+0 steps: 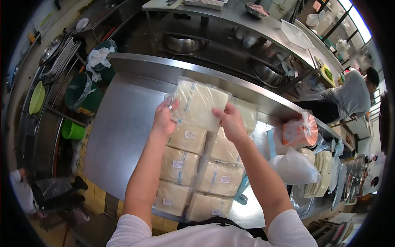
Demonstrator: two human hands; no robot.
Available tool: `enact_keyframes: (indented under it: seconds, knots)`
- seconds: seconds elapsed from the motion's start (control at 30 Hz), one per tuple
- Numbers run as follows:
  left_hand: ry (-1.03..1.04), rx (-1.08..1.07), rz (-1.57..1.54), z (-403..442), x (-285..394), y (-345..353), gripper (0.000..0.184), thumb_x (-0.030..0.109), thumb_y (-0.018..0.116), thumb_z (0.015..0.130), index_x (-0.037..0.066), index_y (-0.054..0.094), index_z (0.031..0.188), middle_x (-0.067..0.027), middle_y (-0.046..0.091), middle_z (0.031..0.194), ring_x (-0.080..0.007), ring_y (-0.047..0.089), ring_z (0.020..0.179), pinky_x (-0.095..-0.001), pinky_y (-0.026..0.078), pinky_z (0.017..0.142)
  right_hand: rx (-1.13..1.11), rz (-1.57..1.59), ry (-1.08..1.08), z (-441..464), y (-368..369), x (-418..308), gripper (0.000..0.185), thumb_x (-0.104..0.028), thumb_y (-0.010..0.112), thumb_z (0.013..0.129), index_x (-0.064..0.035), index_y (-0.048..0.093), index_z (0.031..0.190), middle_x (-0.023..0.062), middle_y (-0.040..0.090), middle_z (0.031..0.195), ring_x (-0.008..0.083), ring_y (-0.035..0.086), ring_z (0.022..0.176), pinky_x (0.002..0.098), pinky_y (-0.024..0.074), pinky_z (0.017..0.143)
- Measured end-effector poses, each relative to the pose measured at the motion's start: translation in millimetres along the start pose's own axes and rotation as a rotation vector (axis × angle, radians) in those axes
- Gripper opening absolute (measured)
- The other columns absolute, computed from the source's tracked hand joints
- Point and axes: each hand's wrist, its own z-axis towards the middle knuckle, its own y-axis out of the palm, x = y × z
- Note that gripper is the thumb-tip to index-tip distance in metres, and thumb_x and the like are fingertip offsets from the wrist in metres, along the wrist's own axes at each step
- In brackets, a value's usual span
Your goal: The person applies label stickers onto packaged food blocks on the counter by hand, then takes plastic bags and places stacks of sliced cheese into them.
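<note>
Fingers of the bare left hand (pixel 164 119) and the bare right hand (pixel 231 121) pinch opposite sides of one flat, cream-coloured packet in clear plastic (pixel 201 103). Beneath them spreads a broad, shiny stainless-steel table (pixel 117 123) with a raised metal edge (pixel 150 61) along its far side. Two side-by-side columns of cream-filled clear plastic packets (pixel 220 177) run across it from near the body toward that edge. The held packet is above the far end of the left column and overlaps it in view; the exact gap underneath cannot be told. Its long axis runs roughly side to side, across the line of the columns, dipping slightly toward the right. The left hand is nearer the left column, while the right hand is nearer the farthest packet of the right column (pixel 245 113), which shows just past its fingers. The right thumb presses on the upper face; how the fingers underneath sit is hidden. Smaller white printed labels (pixel 177 164) mark several lower packets, and blue print (pixel 190 96) crosses the held one.
</note>
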Motion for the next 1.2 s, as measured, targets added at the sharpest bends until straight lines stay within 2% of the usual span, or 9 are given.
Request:
enact_keyframes:
  seconds: [0.17, 0.37, 0.47, 0.57, 0.67, 0.83, 0.9, 1.03, 1.2]
  knots:
    - [0.066, 0.32, 0.934, 68, -8, -40, 0.036, 0.001, 0.071, 0.091, -0.006, 0.063, 0.126, -0.0125, 0.073, 0.107, -0.0183, 0.071, 0.094, -0.0313, 0.057, 0.081, 0.226, -0.379, 0.1, 85, -2, 55, 0.031, -0.009, 0.072, 0.091, 0.0083, 0.064, 0.116, 0.0097, 0.07, 0.092, 0.0177, 0.064, 0.081, 0.0345, 0.0509, 0.069]
    - [0.16, 0.354, 1.006, 71, -6, -30, 0.041, 0.0, 0.076, 0.086, -0.007, 0.063, 0.125, -0.0116, 0.075, 0.103, -0.0144, 0.07, 0.086, -0.0272, 0.054, 0.075, 0.285, -0.7, -0.097, 86, 7, 56, 0.036, -0.009, 0.073, 0.084, 0.0101, 0.067, 0.114, 0.0135, 0.073, 0.093, 0.0248, 0.068, 0.08, 0.0378, 0.0527, 0.071]
    - [0.179, 0.379, 1.056, 68, -6, -28, 0.039, 0.002, 0.076, 0.087, -0.007, 0.064, 0.123, -0.0147, 0.074, 0.108, -0.0185, 0.07, 0.093, -0.0317, 0.055, 0.081, 0.298, -0.708, -0.159, 86, 7, 59, 0.036, -0.009, 0.069, 0.079, 0.0076, 0.066, 0.111, 0.0247, 0.07, 0.094, 0.0376, 0.069, 0.09, 0.0442, 0.0524, 0.078]
    - [0.671, 0.508, 1.261, 56, -28, -27, 0.035, 0.004, 0.074, 0.088, -0.004, 0.066, 0.121, -0.0165, 0.072, 0.113, -0.0262, 0.069, 0.105, -0.0373, 0.053, 0.092, 0.325, -0.628, -0.284, 35, 9, 21, 0.041, -0.011, 0.069, 0.084, 0.0064, 0.065, 0.121, 0.0233, 0.071, 0.106, 0.0341, 0.07, 0.099, 0.0425, 0.0555, 0.082]
    - [0.875, 0.33, 1.405, -3, -38, 16, 0.032, 0.005, 0.073, 0.089, 0.0, 0.067, 0.12, -0.0168, 0.07, 0.119, -0.0324, 0.065, 0.115, -0.0407, 0.05, 0.101, 0.237, -0.429, -0.339, -43, -25, -5, 0.042, -0.008, 0.07, 0.09, 0.0033, 0.062, 0.13, 0.0177, 0.069, 0.121, 0.0273, 0.067, 0.114, 0.0371, 0.0575, 0.092]
    - [0.689, 0.044, 1.175, -110, -107, 70, 0.027, 0.002, 0.071, 0.087, 0.002, 0.068, 0.113, -0.0168, 0.069, 0.117, -0.0364, 0.063, 0.111, -0.043, 0.05, 0.098, 0.399, -0.619, -0.465, -196, -125, -95, 0.045, -0.007, 0.074, 0.089, 0.0024, 0.061, 0.131, 0.0187, 0.061, 0.138, 0.0281, 0.062, 0.123, 0.0391, 0.0549, 0.098]
    - [0.589, -0.08, 1.126, -155, -136, 88, 0.025, 0.002, 0.072, 0.086, 0.002, 0.068, 0.111, -0.0165, 0.07, 0.114, -0.0352, 0.065, 0.108, -0.0423, 0.051, 0.096, 0.493, -1.11, -0.6, -240, -162, -132, 0.048, -0.007, 0.076, 0.086, 0.0016, 0.061, 0.131, 0.0205, 0.06, 0.138, 0.0351, 0.061, 0.124, 0.0446, 0.0514, 0.101]
    - [0.385, -0.273, 1.074, -226, -180, 114, 0.023, 0.003, 0.073, 0.087, 0.003, 0.07, 0.11, -0.0155, 0.072, 0.109, -0.0338, 0.067, 0.103, -0.0404, 0.052, 0.091, 0.322, -1.353, -0.032, -279, -212, -133, 0.042, -0.021, 0.075, 0.087, -0.0056, 0.067, 0.125, 0.0224, 0.071, 0.115, 0.0391, 0.067, 0.108, 0.0469, 0.0523, 0.094]
    - [0.293, -0.359, 1.105, -277, -196, 136, 0.022, 0.004, 0.073, 0.088, 0.006, 0.072, 0.11, -0.0145, 0.072, 0.107, -0.0319, 0.068, 0.099, -0.0388, 0.053, 0.089, 0.493, -1.298, -0.165, -294, -235, -129, 0.024, -0.023, 0.072, 0.089, -0.007, 0.075, 0.107, 0.023, 0.073, 0.094, 0.0433, 0.069, 0.086, 0.0498, 0.0536, 0.079]
